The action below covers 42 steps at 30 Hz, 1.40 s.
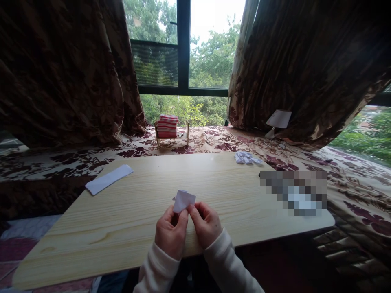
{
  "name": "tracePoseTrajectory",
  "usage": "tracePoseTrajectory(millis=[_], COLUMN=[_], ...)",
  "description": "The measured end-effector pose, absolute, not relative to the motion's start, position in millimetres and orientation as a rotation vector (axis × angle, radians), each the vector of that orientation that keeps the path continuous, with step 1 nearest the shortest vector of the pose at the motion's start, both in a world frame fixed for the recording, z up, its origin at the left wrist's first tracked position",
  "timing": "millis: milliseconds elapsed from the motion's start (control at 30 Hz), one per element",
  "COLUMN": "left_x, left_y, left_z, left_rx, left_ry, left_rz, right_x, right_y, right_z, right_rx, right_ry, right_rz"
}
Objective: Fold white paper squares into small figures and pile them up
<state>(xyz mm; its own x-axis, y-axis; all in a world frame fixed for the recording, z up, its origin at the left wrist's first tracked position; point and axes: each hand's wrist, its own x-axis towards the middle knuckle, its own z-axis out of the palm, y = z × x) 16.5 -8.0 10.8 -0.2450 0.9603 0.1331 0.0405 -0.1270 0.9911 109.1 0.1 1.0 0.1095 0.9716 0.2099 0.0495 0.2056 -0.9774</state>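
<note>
Pale wood-grain table with rounded corners; long flat white paper strips at left; left hand and right hand, fingers closed, pinching a small folded white paper piece above the table; a loosened thumb could let its folds open.

I record a blurred patch masking the table partly; curtains cut off above; some fingers of the left hand seem hidden.

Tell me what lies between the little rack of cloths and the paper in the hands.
From the rack toward the paper, the head view shows first flowered fabric, then bare wood tabletop.
</note>
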Motion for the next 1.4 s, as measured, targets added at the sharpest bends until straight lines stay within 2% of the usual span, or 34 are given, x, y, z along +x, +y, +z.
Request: tracePoseTrajectory(millis=[400,767,933,1233,1400], left_x=[11.8,15.2,20.8,11.6,3.8], left_y=[-11.2,-14.6,-11.9,-10.0,-1.9], left_z=[15.1,20.5,8.7,12.0,16.2], left_rx=[1.318,1.371,1.303,1.243,0.999], left_ry=[1.266,1.277,1.401,1.325,1.411], left_rz=[1.418,1.473,1.586,1.41,1.616], right_x=[112.2,111.5,106.7,115.8,112.9], right_y=[1.9,-3.8,-1.8,1.5,0.0], right_z=[-0.2,-3.4,-1.5,-3.5,-0.7], right_rx=[-0.986,-1.081,-1.054,-1.056,-1.136], right_ry=[-1.178,-1.396,-1.236,-1.237,-1.191], right_rz=[1.088,0.85,0.945,1.019,1.011])
